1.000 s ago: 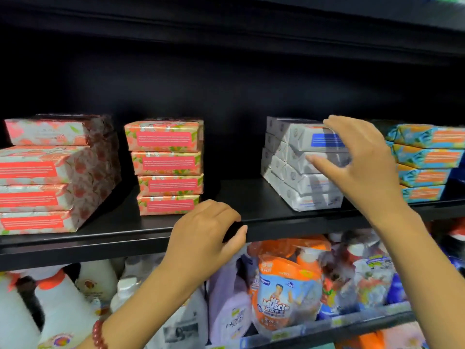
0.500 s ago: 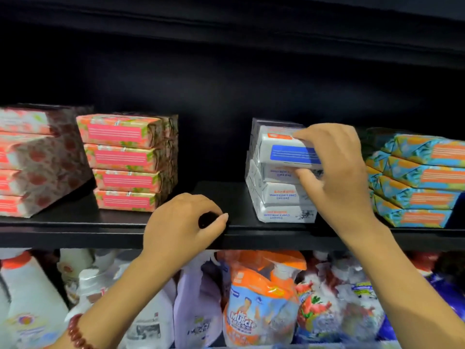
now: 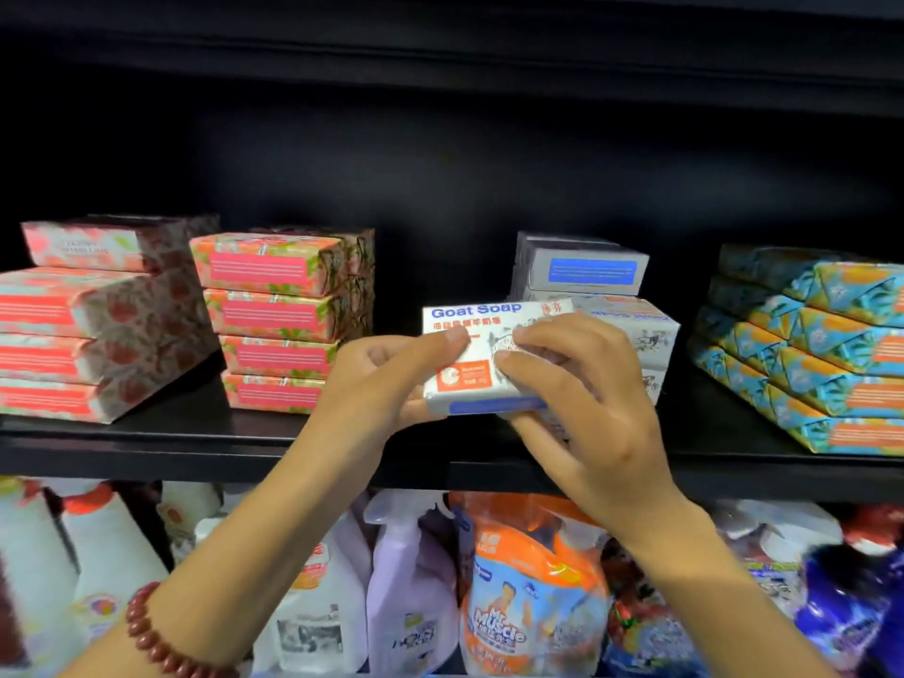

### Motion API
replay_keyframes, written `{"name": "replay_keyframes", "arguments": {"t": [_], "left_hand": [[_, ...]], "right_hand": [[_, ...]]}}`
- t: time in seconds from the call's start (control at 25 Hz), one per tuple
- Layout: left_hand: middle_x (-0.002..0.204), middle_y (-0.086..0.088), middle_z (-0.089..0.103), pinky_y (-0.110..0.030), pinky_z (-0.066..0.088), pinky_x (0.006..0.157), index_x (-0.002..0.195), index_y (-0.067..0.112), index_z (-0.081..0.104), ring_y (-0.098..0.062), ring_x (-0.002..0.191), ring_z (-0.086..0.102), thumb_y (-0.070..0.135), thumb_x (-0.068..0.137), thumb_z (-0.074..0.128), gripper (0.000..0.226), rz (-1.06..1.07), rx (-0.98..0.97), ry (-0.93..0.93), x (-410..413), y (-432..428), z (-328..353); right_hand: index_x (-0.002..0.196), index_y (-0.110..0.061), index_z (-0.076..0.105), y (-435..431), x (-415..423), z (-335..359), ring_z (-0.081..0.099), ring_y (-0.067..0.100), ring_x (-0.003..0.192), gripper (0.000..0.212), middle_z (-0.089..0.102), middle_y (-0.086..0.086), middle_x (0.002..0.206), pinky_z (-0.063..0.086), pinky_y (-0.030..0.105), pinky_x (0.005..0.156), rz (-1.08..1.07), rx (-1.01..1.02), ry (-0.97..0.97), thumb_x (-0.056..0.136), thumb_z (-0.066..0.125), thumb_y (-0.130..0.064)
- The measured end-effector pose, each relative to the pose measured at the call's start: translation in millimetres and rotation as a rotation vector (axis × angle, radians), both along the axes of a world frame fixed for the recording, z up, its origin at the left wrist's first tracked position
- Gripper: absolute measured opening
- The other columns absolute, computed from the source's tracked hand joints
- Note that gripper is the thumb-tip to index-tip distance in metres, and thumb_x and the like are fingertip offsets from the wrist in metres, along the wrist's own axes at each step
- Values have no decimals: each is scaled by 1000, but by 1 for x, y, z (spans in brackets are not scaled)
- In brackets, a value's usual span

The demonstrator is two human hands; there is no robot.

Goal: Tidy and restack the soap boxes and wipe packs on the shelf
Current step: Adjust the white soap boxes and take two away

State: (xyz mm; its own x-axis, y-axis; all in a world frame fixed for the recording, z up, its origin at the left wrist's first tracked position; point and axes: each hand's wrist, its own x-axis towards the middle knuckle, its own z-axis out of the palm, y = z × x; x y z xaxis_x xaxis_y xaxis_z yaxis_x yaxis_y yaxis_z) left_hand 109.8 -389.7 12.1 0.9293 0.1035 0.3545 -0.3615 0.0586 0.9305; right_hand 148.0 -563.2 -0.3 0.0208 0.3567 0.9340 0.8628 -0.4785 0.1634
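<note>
Box (image 3: 469, 369) lifted off the stack (image 3: 636, 330) at its 3 o'clock; left hand (image 3: 376, 384) has left the shelf (image 3: 146, 452), gripping it with right hand (image 3: 587, 413), so restacking has begun.

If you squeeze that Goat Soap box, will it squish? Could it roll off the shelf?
Probably not squishy: the Goat Soap box shows straight, sharp edges though the left hand and right hand pinch its ends. It likely won't roll, since its faces are flat, like the white boxes stacked behind it. It seems fairly light: fingers and thumbs alone hold it up.
</note>
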Motion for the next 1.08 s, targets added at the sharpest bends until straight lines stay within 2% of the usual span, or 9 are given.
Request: {"name": "replay_keyframes", "arguments": {"t": [0.16,0.28,0.4,0.52,0.64,0.72,0.8,0.92,1.08], "left_hand": [[81,-11,74,-28,58,66,84,11,76,-24,78,72,30,75,68,22,124,128,-137,-4,13,-8],[85,-10,74,-21,54,66,94,16,74,-21,77,70,26,79,67,19,84,198,-206,-8,14,-12],[100,1,74,-18,53,71,106,16,68,-13,90,69,22,80,66,26,-8,221,-288,-9,13,-13],[110,1,70,-22,53,80,113,13,63,-15,104,65,18,74,76,41,-67,217,-302,-8,19,-14],[116,5,67,-26,52,87,122,21,57,-10,109,62,52,58,75,73,-29,209,-158,-11,23,-16],[115,2,68,-31,53,89,120,21,60,-14,108,63,54,58,68,71,-61,198,-76,-12,22,-16],[107,0,72,-24,54,79,111,14,65,-17,102,67,43,58,71,61,-114,216,-89,-12,20,-14],[105,0,72,-20,53,75,109,10,64,-14,99,68,33,53,78,61,-86,239,-169,-14,23,-14],[113,1,67,-20,50,83,114,17,58,-14,109,62,23,56,83,63,-40,305,-316,-15,32,-18]], "right_hand": [[131,-21,46,-5,-12,3,46,9,122,68,48,-7,130,38,21,102,125,157,489,73,73,-44],[132,-34,44,-6,-17,11,47,-9,115,75,49,-25,123,37,5,92,170,201,784,65,71,-55],[127,-35,50,-9,-17,18,50,-9,110,67,55,-24,118,40,8,90,87,118,825,66,76,-42],[106,-26,61,-8,-21,17,56,-4,97,48,63,-16,102,43,8,78,117,135,715,65,82,-15],[96,-14,61,-1,-23,8,54,0,91,37,60,-8,94,41,8,75,96,150,505,65,78,-4],[94,-8,60,2,-22,3,52,3,93,35,58,-4,95,41,10,78,102,162,425,64,72,6],[94,-4,59,5,-20,1,52,6,97,35,57,-1,98,41,9,81,108,162,401,63,67,10],[104,-11,56,6,-20,-1,47,8,112,46,52,-1,114,41,13,90,72,122,483,65,75,4],[130,-47,32,1,-29,6,37,-11,122,92,39,-26,132,32,4,97,117,70,851,53,81,-46]]}}
